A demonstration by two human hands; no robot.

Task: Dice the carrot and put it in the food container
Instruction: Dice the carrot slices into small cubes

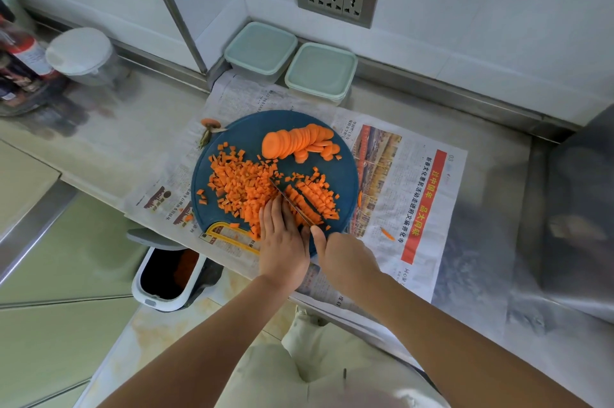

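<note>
On the blue board (237, 136), the right hand (345, 258) grips the knife (292, 204) while the left hand (282, 241) presses straight fingers on the diced carrot (242, 185).

Free to the right of the cutting board (252, 128) over flat newspaper (415, 181), free to the left over bare table (133, 128). Hemmed at the back by two lidded food containers (260, 50) (320, 73) against the wall (465, 25); crowded far left by a white-lidded jar (81, 53) and bottles (23, 55).

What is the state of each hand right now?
Left hand: open, fingers pressing down on the carrot pieces.
Right hand: closed around the knife.
</note>
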